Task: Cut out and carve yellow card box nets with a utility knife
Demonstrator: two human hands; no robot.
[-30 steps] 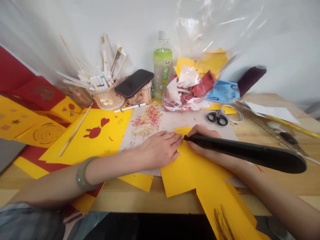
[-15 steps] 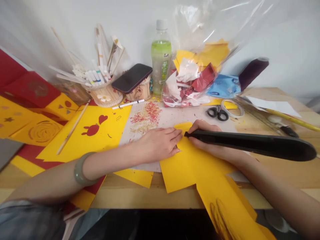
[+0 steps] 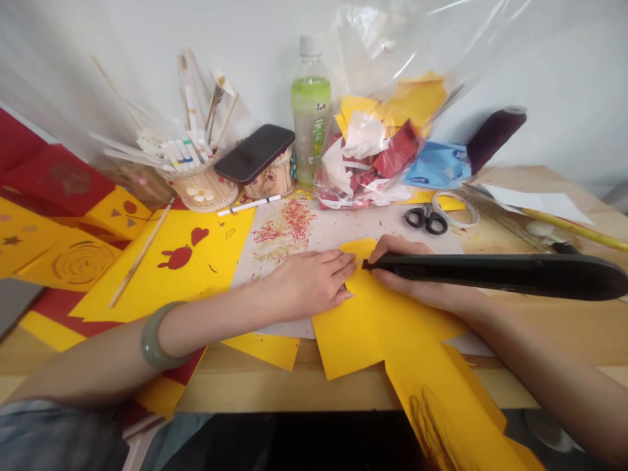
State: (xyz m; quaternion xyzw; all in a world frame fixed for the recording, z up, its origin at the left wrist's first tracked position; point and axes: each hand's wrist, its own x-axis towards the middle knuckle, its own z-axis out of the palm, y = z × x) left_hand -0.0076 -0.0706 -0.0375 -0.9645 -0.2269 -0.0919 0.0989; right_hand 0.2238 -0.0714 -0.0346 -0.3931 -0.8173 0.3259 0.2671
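The black tool (image 3: 495, 273) lies over the right part of the yellow card (image 3: 348, 343), its long axis running nearly level from left to right. The narrow end points left, toward the middle of the card's upper part; the broad, rounded end extends past the card's right side, above the right forearm. The right hand (image 3: 424, 288) pinches the narrow end between thumb and fingers, at the card's upper right; the tool's body hides part of this grip. The right forearm enters from the lower right, angled up and left toward the card. The left hand (image 3: 314, 284) lies palm down on the card's left side, fingers nearly together and directed right toward the tool's narrow end, with a narrow gap between. The left forearm comes in from the lower left of the card and carries a green bangle (image 3: 156, 337). The card's near edge overhangs the front of the wooden table (image 3: 240, 392), and a strip hangs lower at its near right. A pale sheet (image 3: 289, 324) extends beneath the card to its left. Beyond the card, the plastic bag (image 3: 367, 170) bounds the far side; the scissors (image 3: 436, 224) lie at its far right, apart from both hands.
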